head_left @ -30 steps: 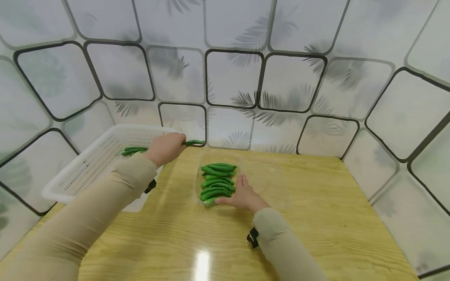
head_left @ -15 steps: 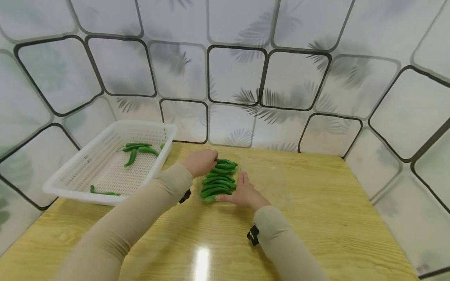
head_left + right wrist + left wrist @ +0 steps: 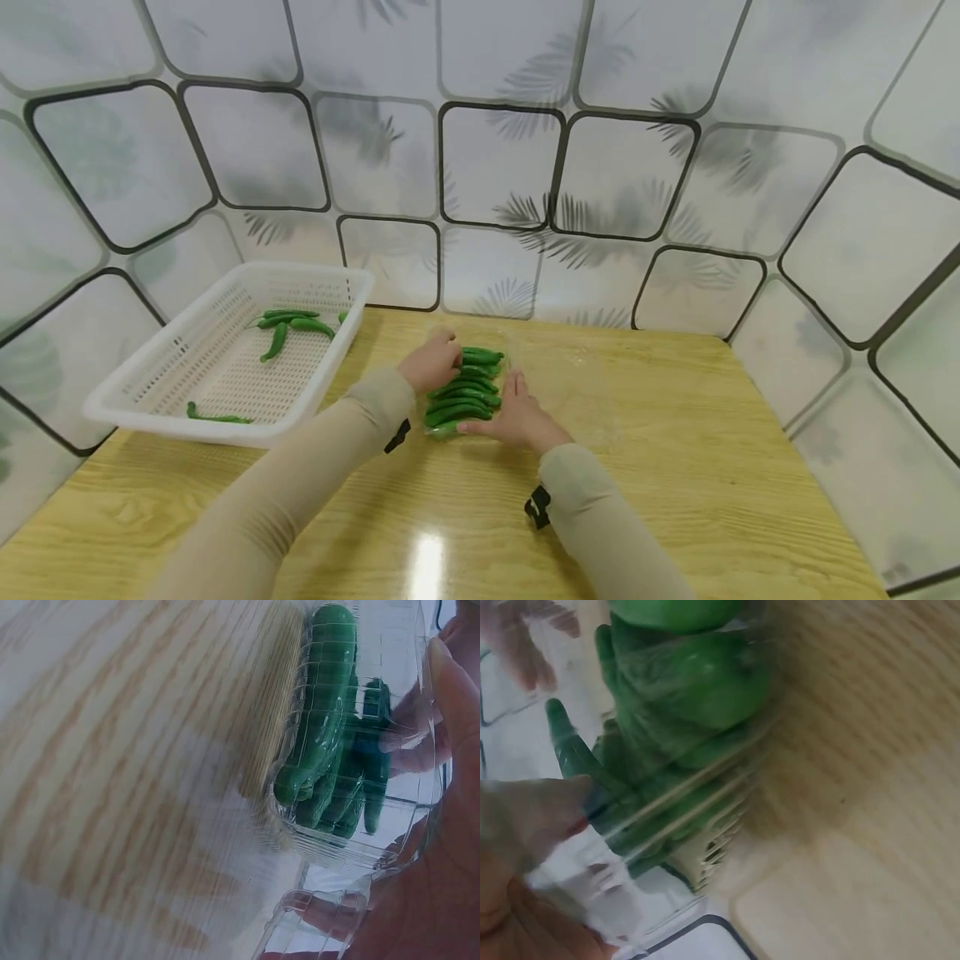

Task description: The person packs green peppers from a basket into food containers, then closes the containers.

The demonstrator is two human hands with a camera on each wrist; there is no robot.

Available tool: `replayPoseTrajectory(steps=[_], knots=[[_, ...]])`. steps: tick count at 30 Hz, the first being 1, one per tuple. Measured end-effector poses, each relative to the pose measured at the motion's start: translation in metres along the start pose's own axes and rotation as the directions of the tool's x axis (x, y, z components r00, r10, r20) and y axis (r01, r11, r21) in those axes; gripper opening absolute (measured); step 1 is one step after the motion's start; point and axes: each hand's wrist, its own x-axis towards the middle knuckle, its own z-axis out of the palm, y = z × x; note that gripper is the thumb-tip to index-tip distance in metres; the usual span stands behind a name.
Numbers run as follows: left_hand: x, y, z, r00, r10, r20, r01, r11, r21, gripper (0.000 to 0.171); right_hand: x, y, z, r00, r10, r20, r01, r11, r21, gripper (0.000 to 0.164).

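Note:
A clear plastic clamshell box (image 3: 352, 859) stands on the table, holding a row of green chili peppers (image 3: 459, 407) laid side by side. My left hand (image 3: 432, 363) reaches over its far left part. Through the clear wall in the left wrist view, the fingers pinch a green chili pepper (image 3: 574, 754) that slants above the others. My right hand (image 3: 517, 418) rests against the near right corner of the box, its fingers stretched along the right side and the thumb along the front. In the right wrist view, that hand (image 3: 442, 862) lies close along the box wall.
A white perforated basket (image 3: 315, 392) stands at the left with a few loose chili peppers (image 3: 288, 321) in it and one thin pepper (image 3: 217, 415) near its front. The box's clear lid (image 3: 573, 392) lies spread to the right. A patterned wall covering (image 3: 495, 167) rises behind the table.
My left hand has come from above the basket, bringing a chili pepper right to the box, then dipped slightly lower over the row. The right hand has stayed at the box.

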Motion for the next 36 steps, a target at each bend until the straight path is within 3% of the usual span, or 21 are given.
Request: replayPoseTrajectory(steps=[5,9,18,25,29,36], knots=[[0.002,-0.006,0.010,1.000,-0.009,0.021,0.011,0.996,-0.086,0.014,-0.001,-0.001,0.000,1.000,-0.006,0.002,0.006,1.000,0.009,0.123],[0.001,-0.011,0.016,1.000,0.001,-0.030,-0.004,0.994,-0.113,0.013,-0.001,-0.002,0.000,1.000,-0.004,-0.002,0.004,1.000,0.008,0.122],[-0.005,-0.014,0.035,0.988,0.027,-0.153,-0.018,0.998,0.063,0.014,0.000,-0.002,0.003,1.000,0.001,-0.015,-0.001,1.000,-0.013,0.120],[-0.004,-0.013,0.041,0.980,0.038,-0.197,-0.014,0.992,0.122,0.016,0.001,0.001,0.005,1.000,0.005,-0.010,-0.005,1.000,0.011,0.120],[-0.003,-0.015,0.044,0.971,0.080,-0.224,-0.045,0.987,0.156,0.017,0.001,0.002,0.005,1.000,0.002,-0.010,-0.002,1.000,0.012,0.120],[-0.005,-0.016,0.044,0.964,0.100,-0.248,-0.069,0.989,0.131,0.024,-0.001,0.000,0.005,1.000,0.000,0.000,0.000,1.000,0.016,0.120]])
